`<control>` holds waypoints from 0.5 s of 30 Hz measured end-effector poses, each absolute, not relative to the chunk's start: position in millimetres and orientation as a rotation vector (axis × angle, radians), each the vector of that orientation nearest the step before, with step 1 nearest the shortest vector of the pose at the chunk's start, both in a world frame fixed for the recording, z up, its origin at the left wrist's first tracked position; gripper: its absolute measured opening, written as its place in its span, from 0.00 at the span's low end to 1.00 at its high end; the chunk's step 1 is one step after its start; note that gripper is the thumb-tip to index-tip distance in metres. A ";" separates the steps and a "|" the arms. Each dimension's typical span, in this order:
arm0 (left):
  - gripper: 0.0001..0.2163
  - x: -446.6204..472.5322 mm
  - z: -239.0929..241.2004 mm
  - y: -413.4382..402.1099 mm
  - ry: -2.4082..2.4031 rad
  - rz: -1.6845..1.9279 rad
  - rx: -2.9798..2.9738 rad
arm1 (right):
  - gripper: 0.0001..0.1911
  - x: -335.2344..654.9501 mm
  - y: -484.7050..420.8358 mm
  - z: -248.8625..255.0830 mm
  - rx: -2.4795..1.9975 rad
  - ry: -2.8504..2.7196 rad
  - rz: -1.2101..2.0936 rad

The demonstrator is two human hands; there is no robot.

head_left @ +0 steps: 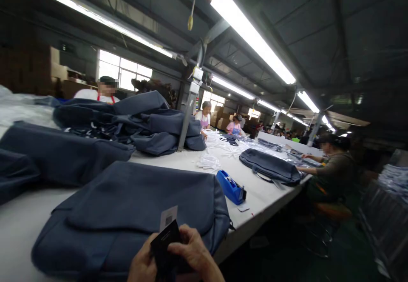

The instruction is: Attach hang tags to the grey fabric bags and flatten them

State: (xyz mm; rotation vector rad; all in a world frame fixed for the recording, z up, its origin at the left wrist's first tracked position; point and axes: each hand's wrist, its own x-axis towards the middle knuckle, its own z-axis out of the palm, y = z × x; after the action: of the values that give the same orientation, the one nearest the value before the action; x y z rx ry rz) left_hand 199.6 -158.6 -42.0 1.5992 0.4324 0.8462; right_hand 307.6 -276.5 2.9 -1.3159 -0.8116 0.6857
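Between my two hands is a black hang tag (165, 244) with small print on it. My left hand (143, 261) grips its left edge, fingers partly hidden behind it. The thumb of my right hand (194, 248) presses on the tag's face, and the fingers curl around its right side. A white label with a printed code (168, 217) sticks up just behind the tag; what holds it is hidden. Under and beyond my hands a dark blue bag (140, 201) lies flat on the white table (19, 226).
A blue tape dispenser (231, 187) stands right of the bag. More dark bags (153, 124) are heaped behind, near a metal post (187, 118). White strips (208, 162) lie mid-table. A co-worker (333, 167) sits at the right edge by another bag (270, 166).
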 end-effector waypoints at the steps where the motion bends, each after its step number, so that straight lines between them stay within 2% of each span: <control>1: 0.17 199.8 -41.3 -158.7 0.485 0.852 1.575 | 0.20 305.5 -278.2 5.4 -1.270 -0.794 0.646; 8: 0.25 202.6 -32.7 -162.9 0.724 0.832 1.511 | 0.21 304.7 -271.4 -2.0 -1.146 -0.482 0.404; 13: 0.13 209.7 -27.4 -176.1 0.535 0.918 1.864 | 0.16 304.9 -258.9 -18.8 -1.409 -0.534 0.092; 15: 0.09 216.0 -21.8 -184.5 0.429 0.908 2.030 | 0.16 304.2 -259.4 -17.0 -1.428 -0.586 0.074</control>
State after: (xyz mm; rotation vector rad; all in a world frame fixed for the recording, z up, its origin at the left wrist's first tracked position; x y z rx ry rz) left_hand 216.0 -184.5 -21.8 2.0297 0.4291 0.9075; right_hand 304.2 -259.4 -17.0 -1.4279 -0.5864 0.0737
